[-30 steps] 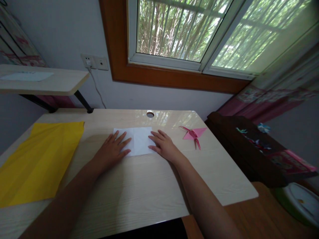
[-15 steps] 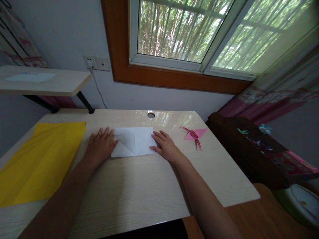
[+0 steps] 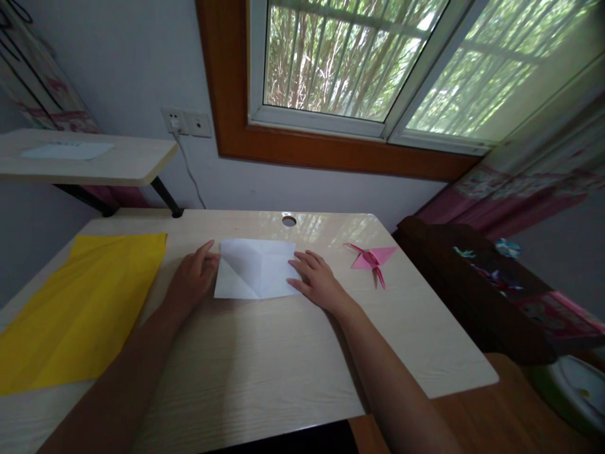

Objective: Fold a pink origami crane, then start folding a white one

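Observation:
A folded white paper (image 3: pixel 255 276) lies flat near the middle of the light wooden desk (image 3: pixel 265 353), with creases showing across it. My left hand (image 3: pixel 191 282) rests at the paper's left edge, thumb touching that edge, fingers loosely curled on the desk. My right hand (image 3: pixel 317 280) lies flat with spread fingers pressing the paper's right edge. Neither hand grips anything.
A large yellow sheet (image 3: pixel 80 306) covers the desk's left part. A pink origami crane (image 3: pixel 371 258) sits right of my right hand. A cable hole (image 3: pixel 288 221) is at the desk's back. A dark side cabinet (image 3: pixel 491 296) stands right; a shelf (image 3: pixel 85 157) stands left.
My left hand slid left off the white paper to its left edge, uncovering the creases. My right hand stayed at the right edge.

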Motion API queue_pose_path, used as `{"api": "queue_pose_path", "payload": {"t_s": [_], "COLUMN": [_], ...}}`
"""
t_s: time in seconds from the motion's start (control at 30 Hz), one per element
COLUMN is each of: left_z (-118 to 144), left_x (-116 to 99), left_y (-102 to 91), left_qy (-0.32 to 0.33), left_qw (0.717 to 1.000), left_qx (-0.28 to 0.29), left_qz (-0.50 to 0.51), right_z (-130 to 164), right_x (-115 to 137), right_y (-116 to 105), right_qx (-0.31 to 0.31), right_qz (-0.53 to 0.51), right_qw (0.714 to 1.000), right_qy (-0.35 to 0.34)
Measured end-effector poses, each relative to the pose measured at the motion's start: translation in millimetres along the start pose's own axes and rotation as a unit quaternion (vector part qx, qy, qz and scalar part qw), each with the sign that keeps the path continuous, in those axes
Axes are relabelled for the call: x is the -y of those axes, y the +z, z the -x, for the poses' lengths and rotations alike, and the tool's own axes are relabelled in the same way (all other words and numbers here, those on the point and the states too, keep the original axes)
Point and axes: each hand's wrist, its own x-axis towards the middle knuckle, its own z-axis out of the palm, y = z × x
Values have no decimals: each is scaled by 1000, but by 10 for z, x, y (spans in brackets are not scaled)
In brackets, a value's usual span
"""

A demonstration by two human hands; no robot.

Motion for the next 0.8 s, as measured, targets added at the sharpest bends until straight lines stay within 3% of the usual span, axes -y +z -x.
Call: {"api": "queue_pose_path", "payload": {"t_s": [0.17, 0.47, 0.67, 0.8], "left_z": [10, 9, 7, 6], "left_x": [-31, 68, 24, -29], "left_y": [50, 133, 105, 62], "left_qy": [-31, 62, 11, -18], "left_qw": [995, 998, 999, 996], "left_qx": [32, 0, 14, 21], "left_qz": [89, -26, 41, 85], "right_z": [-10, -23, -81, -101], "right_x": [20, 83, 200, 334], "right_y": [-26, -87, -184, -202], "right_qx": [11, 5, -37, -21], "right_qz": [9, -6, -54, -56], "right_qw": [1000, 1000, 996, 993], "right_qy": [-8, -12, -55, -101]}}
